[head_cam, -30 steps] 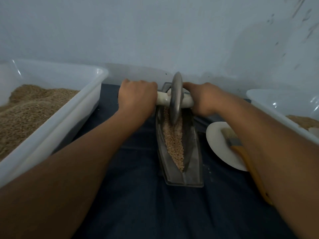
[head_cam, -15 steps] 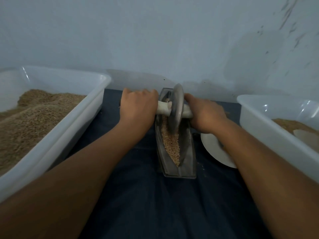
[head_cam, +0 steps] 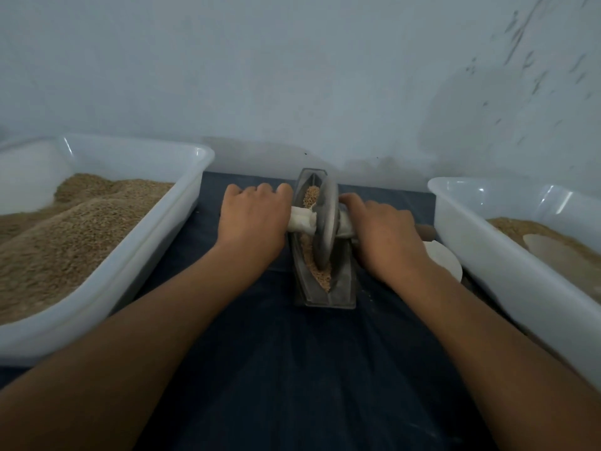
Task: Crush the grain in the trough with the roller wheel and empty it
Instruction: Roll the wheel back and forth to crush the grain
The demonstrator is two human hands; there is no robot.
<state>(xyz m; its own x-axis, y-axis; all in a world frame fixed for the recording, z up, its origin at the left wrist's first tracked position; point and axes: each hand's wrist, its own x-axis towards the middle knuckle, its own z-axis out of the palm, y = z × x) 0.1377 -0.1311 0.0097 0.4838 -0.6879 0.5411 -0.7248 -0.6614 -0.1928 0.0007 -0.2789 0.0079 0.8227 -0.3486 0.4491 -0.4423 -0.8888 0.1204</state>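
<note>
Item: roller wheel (head_cam: 326,222), upright in the trough (head_cam: 325,281) at frame centre, grain (head_cam: 320,276) beneath. Axle handles are gripped by the left hand (head_cam: 255,219) and right hand (head_cam: 385,237), fingers curled round. Risks: the narrow trough may be tipped by uneven pressure; grain may be spilled onto the dark cloth (head_cam: 292,369).

Both arms out fwd, hands fisted.
L hand (head_cam: 255,219) & R hand (head_cam: 385,236) knuckles up, fingers curled in a grip round the axle (head_cam: 304,222), wrists level.
</note>
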